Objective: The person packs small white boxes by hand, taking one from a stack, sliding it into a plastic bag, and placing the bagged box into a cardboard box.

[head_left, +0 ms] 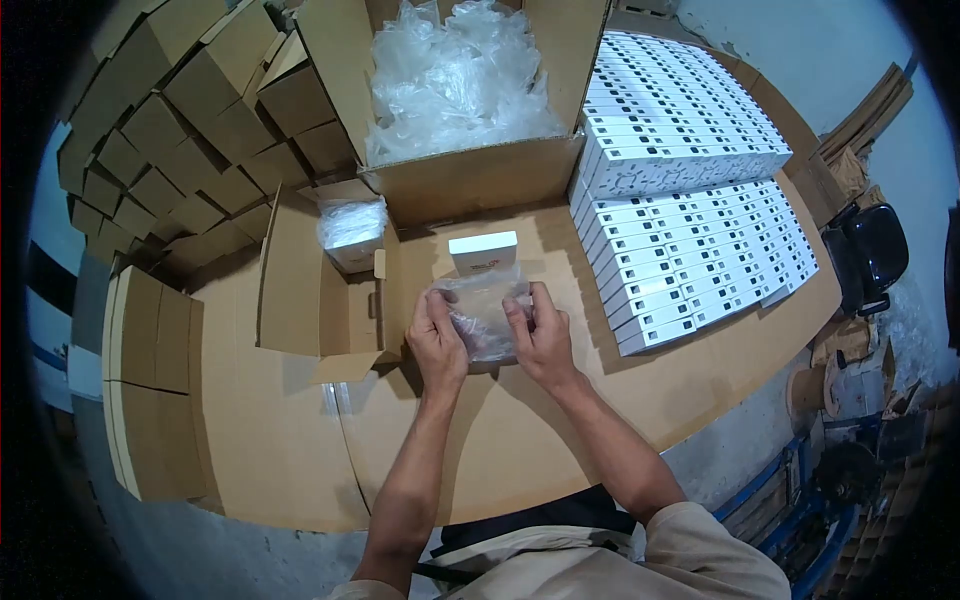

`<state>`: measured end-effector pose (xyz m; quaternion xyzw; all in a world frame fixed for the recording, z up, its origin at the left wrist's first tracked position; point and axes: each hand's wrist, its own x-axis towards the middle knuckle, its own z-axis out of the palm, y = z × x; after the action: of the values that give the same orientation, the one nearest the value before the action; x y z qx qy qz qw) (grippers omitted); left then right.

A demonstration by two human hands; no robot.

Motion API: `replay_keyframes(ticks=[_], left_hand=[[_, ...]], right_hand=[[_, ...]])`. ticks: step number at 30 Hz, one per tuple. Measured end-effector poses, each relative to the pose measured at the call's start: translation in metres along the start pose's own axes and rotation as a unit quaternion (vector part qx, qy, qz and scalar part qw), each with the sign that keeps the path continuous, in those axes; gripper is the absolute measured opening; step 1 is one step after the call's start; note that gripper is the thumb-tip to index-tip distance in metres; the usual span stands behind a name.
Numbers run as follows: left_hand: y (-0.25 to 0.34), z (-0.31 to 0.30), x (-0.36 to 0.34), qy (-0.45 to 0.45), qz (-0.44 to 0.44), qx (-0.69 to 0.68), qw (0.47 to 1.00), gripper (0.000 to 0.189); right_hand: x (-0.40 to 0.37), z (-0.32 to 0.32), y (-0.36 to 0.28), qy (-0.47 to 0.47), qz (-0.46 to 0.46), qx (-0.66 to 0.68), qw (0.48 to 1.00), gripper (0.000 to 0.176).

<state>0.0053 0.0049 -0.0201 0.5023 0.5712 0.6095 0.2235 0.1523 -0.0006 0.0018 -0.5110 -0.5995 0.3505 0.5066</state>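
The left hand (438,340) and right hand (543,342) pinch a clear bag (485,318) in their fingers, a white box (483,253) at its far edge, over the bench (610,400). Even, level tension should keep corners from snagging.

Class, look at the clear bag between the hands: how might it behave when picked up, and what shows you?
The clear bag is probably floppy: its film wrinkles between the left hand and the right hand. It is likely light for its size, looking thin and see-through. The shiny surface suggests it may be slippery.
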Motion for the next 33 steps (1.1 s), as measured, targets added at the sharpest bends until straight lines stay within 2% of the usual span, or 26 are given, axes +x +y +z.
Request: replay_keyframes(ticks=[5,8,11,14,17,20,26,33], left_hand=[[0.006,-0.007,0.0,-0.019,0.018,0.082,0.996,0.036],[0.008,-0.009,0.004,-0.023,0.044,0.093,0.994,0.035],[0.006,-0.009,0.003,-0.04,-0.004,0.058,0.997,0.034],[0.006,-0.012,0.001,-0.062,0.004,0.063,0.996,0.031],[0.004,-0.007,-0.002,-0.077,0.062,0.055,0.994,0.028],[0.011,-0.009,-0.002,-0.118,0.028,0.067,0.99,0.026],[0.003,-0.002,0.001,-0.044,-0.031,-0.036,0.998,0.021],[0.005,-0.003,0.004,-0.005,-0.032,-0.069,0.997,0.024]], right_hand=[[0.008,-0.008,0.008,0.005,-0.021,-0.047,0.999,0.017],[0.009,-0.017,0.016,-0.014,-0.022,-0.119,0.993,0.016],[0.006,-0.017,0.021,0.002,-0.061,-0.113,0.992,0.017],[0.009,-0.021,0.01,0.036,-0.044,-0.046,0.997,0.017],[0.013,-0.014,0.018,0.083,-0.007,0.077,0.994,0.017],[0.014,-0.008,0.025,0.093,0.005,0.091,0.992,0.017],[0.011,-0.006,0.024,0.053,-0.065,0.02,0.996,0.014],[0.009,-0.002,0.028,0.047,-0.013,0.137,0.989,0.014]])
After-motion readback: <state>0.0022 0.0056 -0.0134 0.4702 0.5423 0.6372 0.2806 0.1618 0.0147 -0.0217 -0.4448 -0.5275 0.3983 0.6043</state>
